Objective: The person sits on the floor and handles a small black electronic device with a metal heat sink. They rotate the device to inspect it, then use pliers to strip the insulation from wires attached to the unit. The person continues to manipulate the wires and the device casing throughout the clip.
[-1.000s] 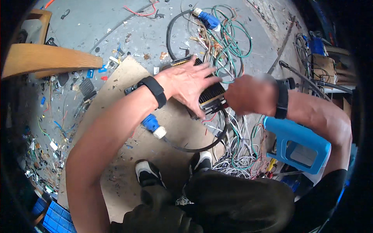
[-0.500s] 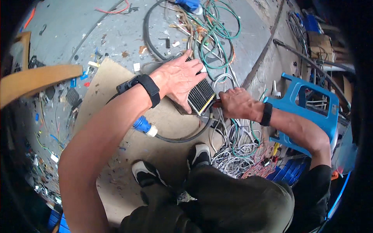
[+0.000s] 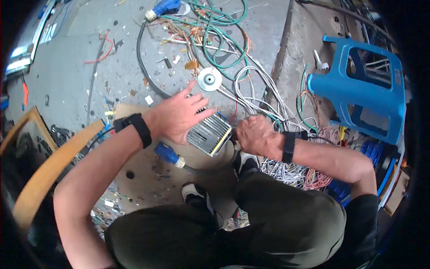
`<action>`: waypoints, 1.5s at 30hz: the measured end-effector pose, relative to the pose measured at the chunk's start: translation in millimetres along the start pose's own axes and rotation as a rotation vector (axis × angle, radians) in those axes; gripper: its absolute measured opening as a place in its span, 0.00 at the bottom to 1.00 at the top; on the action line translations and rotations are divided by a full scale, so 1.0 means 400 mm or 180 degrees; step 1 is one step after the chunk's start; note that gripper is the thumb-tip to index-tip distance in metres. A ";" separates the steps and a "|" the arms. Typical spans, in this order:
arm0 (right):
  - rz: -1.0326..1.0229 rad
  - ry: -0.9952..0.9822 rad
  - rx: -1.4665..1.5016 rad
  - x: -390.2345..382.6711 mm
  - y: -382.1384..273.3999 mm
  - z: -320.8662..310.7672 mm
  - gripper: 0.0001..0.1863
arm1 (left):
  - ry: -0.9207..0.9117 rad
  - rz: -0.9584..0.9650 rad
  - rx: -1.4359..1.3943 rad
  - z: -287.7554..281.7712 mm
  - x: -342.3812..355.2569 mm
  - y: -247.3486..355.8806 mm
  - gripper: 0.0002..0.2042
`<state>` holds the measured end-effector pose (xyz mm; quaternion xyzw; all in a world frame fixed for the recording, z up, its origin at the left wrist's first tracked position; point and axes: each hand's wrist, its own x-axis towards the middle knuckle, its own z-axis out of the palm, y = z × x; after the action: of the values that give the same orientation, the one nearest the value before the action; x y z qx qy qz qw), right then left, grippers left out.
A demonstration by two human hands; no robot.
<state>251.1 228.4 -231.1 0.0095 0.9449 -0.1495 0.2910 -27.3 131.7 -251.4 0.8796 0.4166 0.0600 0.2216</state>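
A grey metal box with ridged fins and a yellow strip along its right end lies tilted on a brown board. My left hand is laid over its left part, fingers spread across the top and thumb along the near side, gripping it. Against the right end, my right hand is closed in a fist; whatever it holds is hidden by the fingers. Close to the box's near side is a blue plug on a black cable. A thick black cable also curves away behind the box to another blue plug.
Green wires and white cables tangle beyond my hands, beside a round metal disc. A blue plastic stool lies on its side at right. A curved wooden piece juts in from the left. Scraps litter the floor.
The view has shifted, so the stool and wires sit differently in it. The round disc beyond the box now shows fully. Both hands stay at the box, the left one a little farther left on it.
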 end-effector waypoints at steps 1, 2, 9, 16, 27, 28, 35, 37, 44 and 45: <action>0.0023 0.0087 -0.0017 -0.009 -0.010 0.022 0.10 | -0.0205 0.0154 0.0204 -0.009 0.008 -0.006 0.51; 0.0045 0.0173 -0.0034 -0.019 -0.020 0.044 0.10 | -0.0245 0.0195 0.0178 -0.019 0.011 -0.006 0.51; 0.1007 -0.0200 0.0555 -0.026 -0.083 0.061 0.22 | -0.0224 0.0399 0.0057 0.005 0.015 -0.007 0.52; 0.1201 0.0591 0.0166 -0.020 -0.082 0.117 0.12 | -0.0670 0.0291 -0.0159 -0.001 0.018 -0.016 0.55; 0.0915 0.1086 0.0061 -0.026 -0.048 0.135 0.10 | -0.0737 0.0301 -0.0181 -0.013 0.016 -0.022 0.57; 0.0888 0.1147 0.0036 -0.028 -0.046 0.137 0.10 | -0.0711 0.0309 -0.0172 -0.010 0.013 -0.021 0.57; 0.0360 0.0905 0.0751 -0.010 0.018 0.174 0.16 | -0.1243 0.0435 0.0129 -0.029 0.034 -0.018 0.58; 0.0552 0.1055 0.0663 -0.020 0.003 0.183 0.16 | -0.1123 0.0441 0.0047 -0.020 0.030 -0.016 0.58; 0.1240 -0.0304 0.1149 -0.044 -0.077 0.032 0.15 | -0.1177 0.0235 0.0251 -0.038 0.035 -0.011 0.58; 0.1248 -0.0485 0.1155 -0.040 -0.076 0.017 0.15 | -0.1204 0.0130 0.0223 -0.029 0.034 -0.003 0.59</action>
<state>265.0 198.3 -219.1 0.2329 0.8582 -0.2574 0.3781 -22.7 146.5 -242.6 0.8907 0.3514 -0.1164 0.2639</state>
